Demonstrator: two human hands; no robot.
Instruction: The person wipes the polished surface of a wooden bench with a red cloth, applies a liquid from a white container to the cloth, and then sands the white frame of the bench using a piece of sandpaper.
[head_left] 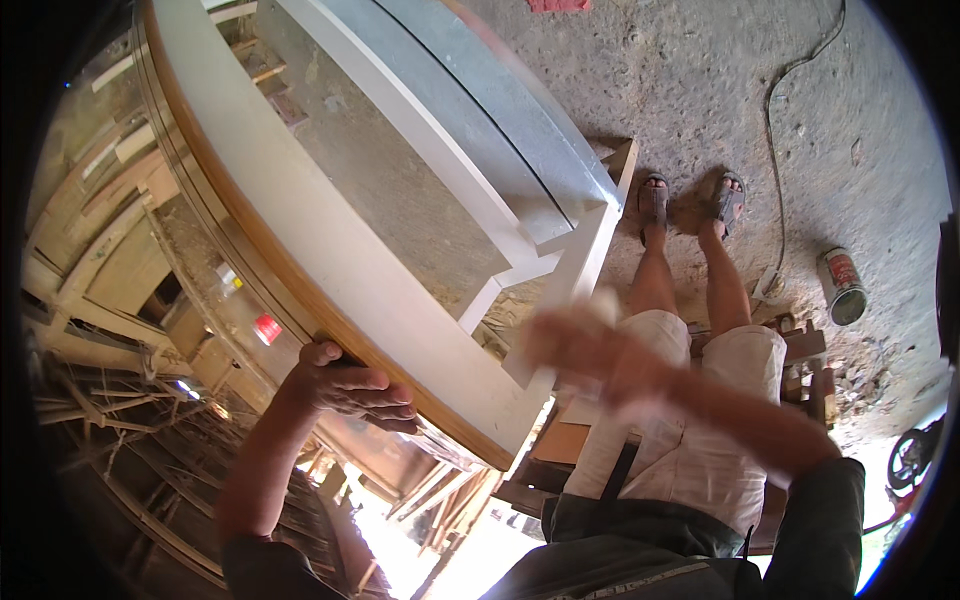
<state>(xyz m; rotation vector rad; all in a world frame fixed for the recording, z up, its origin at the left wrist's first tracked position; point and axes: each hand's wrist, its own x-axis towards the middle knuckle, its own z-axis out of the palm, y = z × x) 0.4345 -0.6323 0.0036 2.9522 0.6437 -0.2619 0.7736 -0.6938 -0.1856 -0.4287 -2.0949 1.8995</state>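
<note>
My left hand (362,390) lies with its fingers stretched out on the brown wooden edge (300,290) of a large white-painted frame. The thumb sits toward the far side of that edge, and nothing shows in the grasp. Over the near right corner of the frame, my right hand (580,350) is smeared by motion. A pale, blurred patch shows at its fingers; what it is, or whether it is held, I cannot make out. The white panel (330,240) runs from the far left to the near middle, with narrower white crossbars (440,160) joined to it.
Grey-blue panels (480,100) form the frame's far right side. Stacked wooden pieces (110,200) fill the left. A cable (770,110) crosses the rough concrete floor near a can (842,285) lying on its side. A red-capped container (267,328) stands beyond my left hand.
</note>
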